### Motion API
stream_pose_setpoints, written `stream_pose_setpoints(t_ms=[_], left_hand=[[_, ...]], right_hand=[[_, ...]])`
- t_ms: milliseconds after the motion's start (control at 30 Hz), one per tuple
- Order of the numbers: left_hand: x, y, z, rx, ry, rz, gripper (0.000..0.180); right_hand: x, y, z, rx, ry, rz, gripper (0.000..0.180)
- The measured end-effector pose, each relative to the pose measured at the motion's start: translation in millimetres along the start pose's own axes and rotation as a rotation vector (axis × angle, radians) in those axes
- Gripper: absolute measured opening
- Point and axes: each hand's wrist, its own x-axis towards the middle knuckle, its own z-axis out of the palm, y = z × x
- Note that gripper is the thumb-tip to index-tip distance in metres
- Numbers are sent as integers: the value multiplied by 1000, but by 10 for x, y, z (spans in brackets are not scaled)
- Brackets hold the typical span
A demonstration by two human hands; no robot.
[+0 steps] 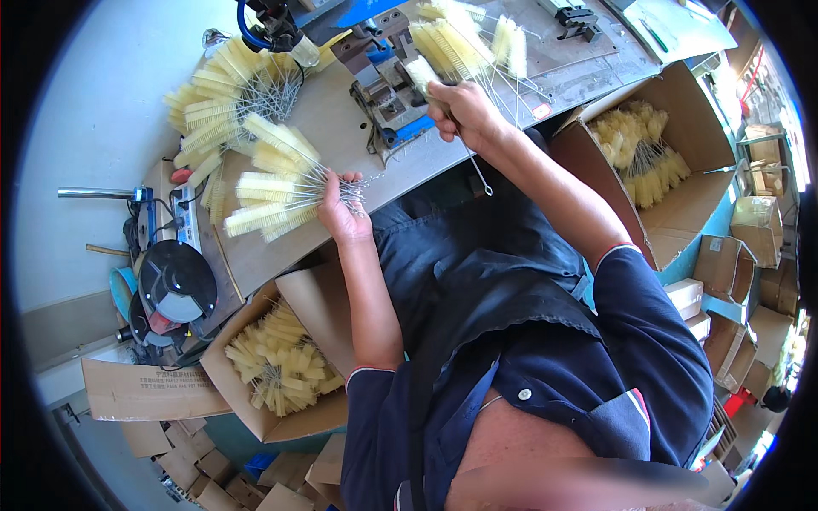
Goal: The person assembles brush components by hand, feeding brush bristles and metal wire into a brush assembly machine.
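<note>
Left hand (341, 213) clenched on the wire stems of a fanned bundle of pale-yellow bottle brushes (268, 192), lying at the near edge of the bench (341, 111). Right hand (460, 115) grasps a single brush (423, 75) by its wire handle, bristle end held at the small press fixture (388, 89) mid-bench; the wire loop hangs below the hand.

More loose brushes (217, 94) heaped toward the bench's left end, another pile (469, 38) along the far edge behind the fixture.

Packages: open brown carton (281, 358) below the near-left edge, half full of brushes; a flat cardboard piece with dark print leans beside it. Second open carton (656, 162) off the bench's right end, also holding brushes. Stacked shut brown boxes (750, 230) further right, small white box (686, 294) near them, flattened cardboard (213, 473) on the floor bottom-left.

Bench top is worn tan board. Chop saw with black guard (175, 285) at the left corner. Pale wall (94, 111) on the left.
</note>
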Motion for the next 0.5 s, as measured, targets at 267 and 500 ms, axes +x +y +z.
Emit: stream_pose_setpoints(t_ms=[267, 500], left_hand=[[-54, -16, 26, 65, -19, 15, 9], [-36, 15, 6, 84, -21, -3, 8]], right_hand=[[-119, -44, -460, -483, 214, -273, 58], [505, -428, -912, -1094, 550, -487, 66]])
